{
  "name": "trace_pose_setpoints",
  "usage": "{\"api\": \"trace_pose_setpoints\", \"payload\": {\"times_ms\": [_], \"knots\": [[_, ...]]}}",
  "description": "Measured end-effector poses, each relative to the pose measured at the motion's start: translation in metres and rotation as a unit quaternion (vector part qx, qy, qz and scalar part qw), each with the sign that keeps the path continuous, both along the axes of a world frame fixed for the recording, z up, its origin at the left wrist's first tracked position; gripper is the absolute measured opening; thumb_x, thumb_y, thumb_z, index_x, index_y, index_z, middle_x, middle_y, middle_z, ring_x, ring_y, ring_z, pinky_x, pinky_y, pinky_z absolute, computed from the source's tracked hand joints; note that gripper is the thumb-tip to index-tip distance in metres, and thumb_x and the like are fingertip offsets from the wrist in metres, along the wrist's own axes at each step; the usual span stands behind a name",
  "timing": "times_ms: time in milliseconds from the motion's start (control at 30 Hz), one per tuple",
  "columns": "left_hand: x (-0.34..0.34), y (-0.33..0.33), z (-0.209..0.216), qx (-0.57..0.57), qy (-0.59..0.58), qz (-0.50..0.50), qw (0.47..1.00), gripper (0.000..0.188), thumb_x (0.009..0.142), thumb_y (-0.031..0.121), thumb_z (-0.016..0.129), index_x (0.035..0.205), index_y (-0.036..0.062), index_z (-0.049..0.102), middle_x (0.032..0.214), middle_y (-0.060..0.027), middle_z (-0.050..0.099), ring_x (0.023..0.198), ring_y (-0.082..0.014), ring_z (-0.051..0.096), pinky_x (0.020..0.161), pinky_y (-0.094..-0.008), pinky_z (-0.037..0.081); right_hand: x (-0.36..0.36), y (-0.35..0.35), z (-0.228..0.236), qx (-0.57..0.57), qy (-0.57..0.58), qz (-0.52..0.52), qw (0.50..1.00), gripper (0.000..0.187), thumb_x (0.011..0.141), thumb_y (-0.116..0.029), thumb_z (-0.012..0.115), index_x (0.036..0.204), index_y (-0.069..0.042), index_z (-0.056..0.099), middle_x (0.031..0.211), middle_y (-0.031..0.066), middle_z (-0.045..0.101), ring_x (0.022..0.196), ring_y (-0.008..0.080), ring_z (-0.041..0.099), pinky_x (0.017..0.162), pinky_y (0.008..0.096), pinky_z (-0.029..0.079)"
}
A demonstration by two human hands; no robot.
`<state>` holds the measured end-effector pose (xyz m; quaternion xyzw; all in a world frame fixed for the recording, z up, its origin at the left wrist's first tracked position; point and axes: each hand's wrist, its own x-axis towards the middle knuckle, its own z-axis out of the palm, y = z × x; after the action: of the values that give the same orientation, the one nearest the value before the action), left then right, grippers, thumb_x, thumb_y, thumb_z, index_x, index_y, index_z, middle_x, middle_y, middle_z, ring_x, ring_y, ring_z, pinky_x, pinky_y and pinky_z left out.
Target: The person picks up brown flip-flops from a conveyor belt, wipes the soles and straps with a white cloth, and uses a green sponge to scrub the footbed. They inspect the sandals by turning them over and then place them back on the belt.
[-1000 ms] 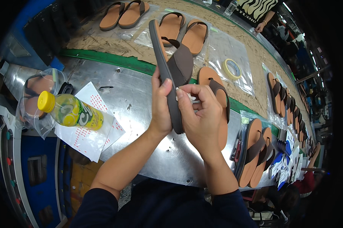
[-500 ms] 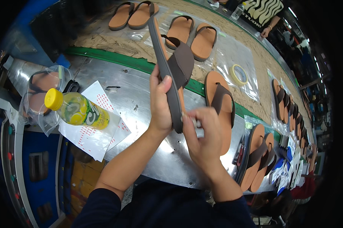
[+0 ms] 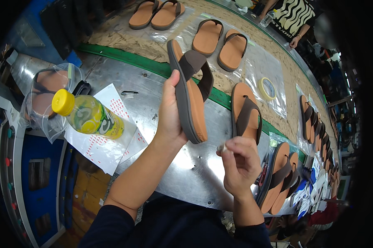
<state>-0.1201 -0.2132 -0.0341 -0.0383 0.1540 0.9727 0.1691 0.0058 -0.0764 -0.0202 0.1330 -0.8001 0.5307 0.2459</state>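
Note:
My left hand (image 3: 170,111) is closed round the edge of a flip-flop (image 3: 193,109), with the thumb along its dark sole rim. The flip-flop is held up at a slant, its tan footbed and dark brown strap facing right. To the right of its heel, apart from it, my right hand (image 3: 241,165) pinches a small whitish piece (image 3: 222,148) between thumb and fingertips; what it is made of I cannot make out. Behind that hand a second flip-flop (image 3: 246,109) lies on the metal table, its lower part hidden.
A yellow-capped drink bottle (image 3: 89,115) stands on printed sheets (image 3: 99,155) at left, near bagged sandals (image 3: 50,93). A roll of tape (image 3: 267,89) and more flip-flops (image 3: 232,50) lie on the bench beyond a green strip (image 3: 124,58). Across it is another person (image 3: 296,20).
My right hand has come away from the flip-flop's heel, moving right and down with the small piece. The held flip-flop has turned so more of its footbed shows.

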Motion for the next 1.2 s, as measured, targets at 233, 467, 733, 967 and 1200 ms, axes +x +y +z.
{"api": "trace_pose_setpoints", "payload": {"times_ms": [233, 467, 733, 967, 1200], "knots": [[0.003, -0.001, -0.008, 0.044, 0.002, -0.054, 0.998, 0.039, 0.098, 0.048, 0.047, 0.107, 0.0121, 0.061, 0.085, -0.0015, 0.064, 0.070, -0.0135, 0.063, 0.062, -0.0299, 0.054, -0.032, -0.031, 0.005, 0.193, 0.177, -0.009, 0.965, 0.029, 0.073, 0.008, 0.074, 0.098, -0.001, 0.064, 0.088, 0.0110, 0.064, 0.079, 0.0259, 0.066, 0.065, 0.0303, 0.053], [0.011, 0.006, 0.014, 0.012, -0.051, -0.004, 0.999, 0.037, 0.098, 0.051, 0.046, 0.093, 0.0146, 0.053, 0.072, 0.0018, 0.053, 0.060, -0.0098, 0.056, 0.052, -0.0262, 0.046, -0.056, -0.050, 0.035, 0.159, 0.095, -0.041, 0.982, 0.018, 0.078, 0.003, 0.072, 0.094, -0.002, 0.065, 0.086, 0.0110, 0.062, 0.069, 0.0223, 0.061, 0.056, 0.0304, 0.048], [0.003, -0.008, 0.004, 0.000, -0.017, -0.029, 0.999, 0.040, 0.098, 0.051, 0.045, 0.099, 0.0123, 0.057, 0.081, -0.0008, 0.059, 0.071, -0.0112, 0.060, 0.063, -0.0274, 0.052, -0.036, -0.029, 0.044, -0.192, -0.081, -0.005, 0.978, 0.021, 0.089, 0.004, 0.065, 0.109, 0.003, 0.063, 0.105, 0.0114, 0.060, 0.091, 0.0183, 0.067, 0.076, 0.0282, 0.054], [-0.005, -0.014, -0.013, 0.073, -0.001, -0.064, 0.995, 0.051, 0.096, 0.054, 0.043, 0.113, 0.0087, 0.061, 0.092, -0.0069, 0.067, 0.078, -0.0180, 0.067, 0.071, -0.0342, 0.057, -0.041, -0.040, 0.019, 0.120, 0.076, 0.025, 0.990, 0.021, 0.074, 0.003, 0.076, 0.092, -0.003, 0.069, 0.091, 0.0089, 0.065, 0.078, 0.0214, 0.065, 0.068, 0.0295, 0.053], [0.001, -0.010, -0.013, 0.117, 0.157, -0.112, 0.974, 0.053, 0.099, 0.056, 0.034, 0.111, 0.0094, 0.056, 0.098, -0.0046, 0.063, 0.086, -0.0166, 0.063, 0.075, -0.0327, 0.052, -0.076, -0.056, 0.038, 0.074, 0.060, -0.057, 0.994, 0.014, 0.087, -0.002, 0.068, 0.101, -0.001, 0.065, 0.089, 0.0077, 0.061, 0.073, 0.0118, 0.058, 0.061, 0.0234, 0.047]]}}
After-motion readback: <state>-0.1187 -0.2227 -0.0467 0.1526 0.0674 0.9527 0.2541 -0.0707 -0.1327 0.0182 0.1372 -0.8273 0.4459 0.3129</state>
